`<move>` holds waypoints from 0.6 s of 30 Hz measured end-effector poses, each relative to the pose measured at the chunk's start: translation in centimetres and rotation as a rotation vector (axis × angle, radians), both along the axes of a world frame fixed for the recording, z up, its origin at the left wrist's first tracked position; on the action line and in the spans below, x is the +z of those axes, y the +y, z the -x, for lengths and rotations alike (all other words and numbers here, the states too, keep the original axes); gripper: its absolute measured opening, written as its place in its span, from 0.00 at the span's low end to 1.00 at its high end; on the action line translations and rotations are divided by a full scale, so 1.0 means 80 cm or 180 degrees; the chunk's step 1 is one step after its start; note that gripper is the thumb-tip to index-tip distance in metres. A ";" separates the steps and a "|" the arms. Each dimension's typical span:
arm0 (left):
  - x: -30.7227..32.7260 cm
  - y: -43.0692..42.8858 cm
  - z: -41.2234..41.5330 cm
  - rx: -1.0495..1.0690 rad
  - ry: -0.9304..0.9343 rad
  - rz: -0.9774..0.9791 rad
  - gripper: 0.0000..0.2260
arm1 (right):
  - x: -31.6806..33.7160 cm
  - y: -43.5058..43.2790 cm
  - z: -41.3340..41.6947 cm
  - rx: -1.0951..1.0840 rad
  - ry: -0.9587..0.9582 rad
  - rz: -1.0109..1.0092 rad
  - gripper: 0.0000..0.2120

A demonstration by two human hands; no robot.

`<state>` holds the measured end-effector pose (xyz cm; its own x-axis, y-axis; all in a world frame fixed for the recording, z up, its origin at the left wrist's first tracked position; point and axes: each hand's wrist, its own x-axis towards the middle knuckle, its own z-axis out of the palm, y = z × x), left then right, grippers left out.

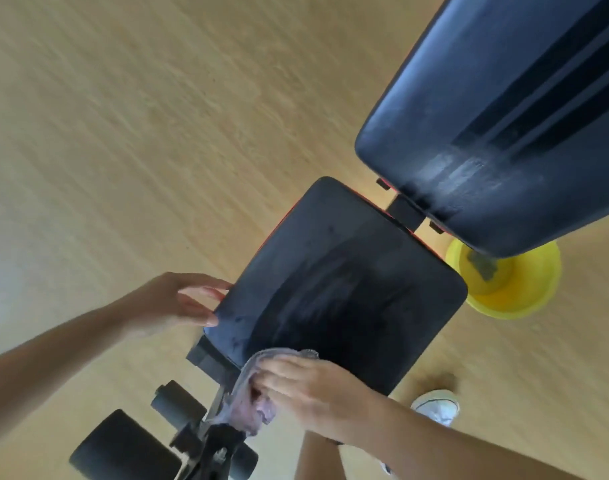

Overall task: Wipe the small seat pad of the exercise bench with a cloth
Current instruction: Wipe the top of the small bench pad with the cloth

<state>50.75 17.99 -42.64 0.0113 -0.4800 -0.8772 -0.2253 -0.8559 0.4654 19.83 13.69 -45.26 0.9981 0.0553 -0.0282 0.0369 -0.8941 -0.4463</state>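
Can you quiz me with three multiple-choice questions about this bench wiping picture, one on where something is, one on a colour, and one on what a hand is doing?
1. Where does the cloth lie?
A. At the near edge of the small seat pad, under the right hand
B. Draped over the long back pad
C. Flat on the floor beside the shoe

2. What colour is the basin on the floor?
A. Red
B. Yellow
C. White

3. What is the left hand doing?
A. Lifting the basin
B. Gripping a foam roller
C. Resting its fingers against the left side edge of the seat pad

Answers:
1 A, the cloth is bunched under the right hand at the pad's near edge.
2 B, the basin half hidden by the back pad is bright yellow.
3 C, the fingertips touch the pad's side, holding nothing.
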 end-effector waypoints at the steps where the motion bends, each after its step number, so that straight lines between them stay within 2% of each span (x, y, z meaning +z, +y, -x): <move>1: -0.003 0.008 0.003 0.0104 -0.0010 0.0043 0.26 | -0.004 -0.031 0.000 -0.0379 0.0105 0.0017 0.17; 4: -0.009 0.019 0.015 0.0558 -0.0063 0.0145 0.25 | -0.001 -0.124 -0.030 -0.2549 0.0213 0.0063 0.22; 5: -0.010 0.020 0.020 0.0677 -0.0134 0.0149 0.24 | -0.003 -0.129 -0.045 -0.3061 0.0240 0.0203 0.24; 6: -0.012 0.023 0.024 0.0768 -0.0187 0.0139 0.23 | 0.003 -0.119 -0.066 -0.3279 0.0271 0.0279 0.25; 7: -0.013 0.026 0.026 0.0841 -0.0253 0.0105 0.22 | 0.001 -0.093 -0.084 -0.3057 0.0335 0.0298 0.25; 8: -0.015 0.030 0.028 0.0936 -0.0286 0.0062 0.20 | 0.003 -0.058 -0.097 -0.2426 0.0376 0.0430 0.24; 10: -0.013 0.038 0.030 0.1338 -0.0146 -0.0047 0.17 | -0.002 0.015 -0.092 -0.0662 0.0525 0.0552 0.22; 11: -0.011 0.044 0.032 0.1494 -0.0004 -0.0108 0.16 | -0.005 0.037 -0.077 -0.0239 0.0578 0.0415 0.21; 12: -0.007 0.050 0.034 0.1593 0.0147 -0.0140 0.18 | -0.003 0.041 -0.062 -0.0070 0.0581 0.0303 0.25; 13: -0.005 0.057 0.034 0.1688 0.0290 -0.0185 0.20 | -0.002 0.034 -0.051 0.0069 0.0484 0.0242 0.26; 15: -0.001 0.067 0.034 0.1932 0.0575 -0.0252 0.23 | 0.005 -0.009 -0.045 -0.0003 0.0309 0.0318 0.21; 17: 0.000 0.068 0.037 0.2158 0.0760 -0.0244 0.24 | -0.002 -0.063 -0.063 -0.0851 0.0014 0.0484 0.18; 18: 0.000 0.068 0.039 0.2328 0.0744 -0.0265 0.24 | -0.006 -0.079 -0.086 -0.1334 0.0113 0.0390 0.19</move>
